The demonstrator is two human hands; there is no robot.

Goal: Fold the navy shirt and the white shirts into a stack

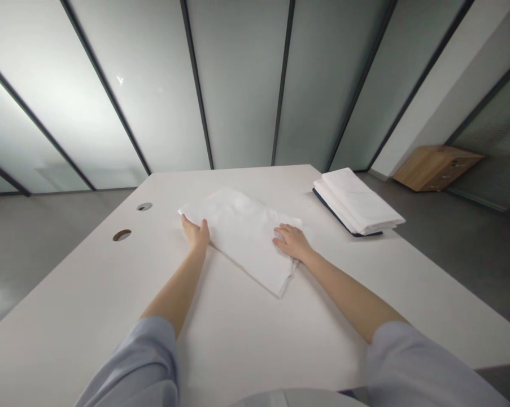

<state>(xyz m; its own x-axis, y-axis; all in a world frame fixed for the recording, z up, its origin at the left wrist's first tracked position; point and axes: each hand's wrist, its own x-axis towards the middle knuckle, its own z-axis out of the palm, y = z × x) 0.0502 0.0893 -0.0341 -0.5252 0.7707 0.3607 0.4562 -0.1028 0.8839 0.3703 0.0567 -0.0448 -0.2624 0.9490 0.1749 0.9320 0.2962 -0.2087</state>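
A folded white cloth point(242, 232) lies at a slant on the white table point(246, 345), one corner pointing toward me. My left hand point(196, 230) is at its left corner, thumb on top and the other fingers partly hidden under the edge, gripping it. Near the right end, my right hand point(292, 242) rests flat on the cloth with its fingers spread. Soft wrinkles run over the cloth's upper face, and its layers show at the right edge.
At the table's right edge sits a stack of folded white cloths point(358, 200) on a dark blue piece point(335, 215). Two round holes pierce the tabletop at left, one with a grey cover point(144, 207). A wooden cabinet point(436, 168) stands beyond, by frosted glass panels point(242, 85).
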